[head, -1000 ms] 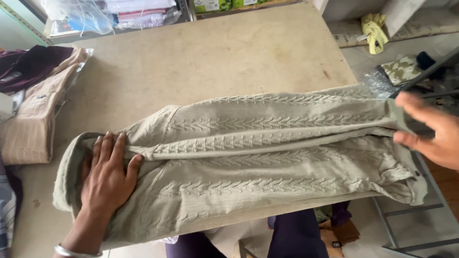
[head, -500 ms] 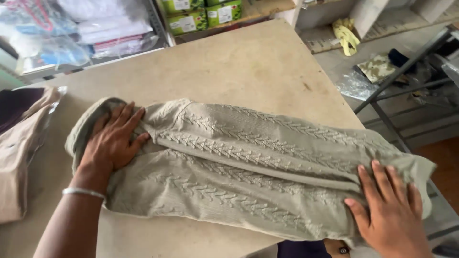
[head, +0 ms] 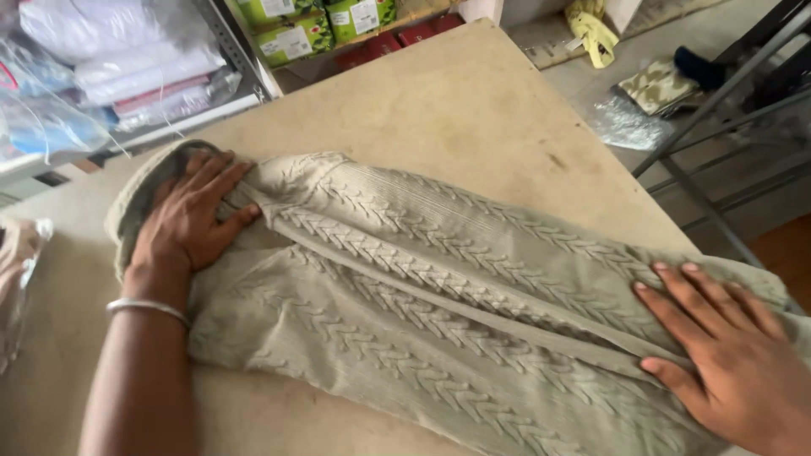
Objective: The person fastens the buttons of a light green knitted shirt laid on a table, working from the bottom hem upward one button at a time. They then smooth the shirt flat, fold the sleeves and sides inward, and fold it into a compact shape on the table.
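A pale grey-green cable-knit sweater (head: 422,287) lies folded lengthwise across a beige table (head: 439,110). My left hand (head: 190,215) rests flat on its collar end at the left, fingers spread, a thin silver bangle on the wrist. My right hand (head: 722,355) presses flat on the hem end at the lower right, fingers apart. Neither hand grips the fabric.
Shelves behind the table hold bagged folded clothes (head: 110,76) and green boxes (head: 312,25). A metal frame (head: 718,127) stands on the floor to the right, near a yellow cloth (head: 596,34) and patterned fabric (head: 659,84). A plastic-wrapped item (head: 17,279) lies at the table's left edge.
My right hand came down from the sweater's far right end and now lies flat on the hem. The view has moved closer and turned; my left hand stays on the collar.
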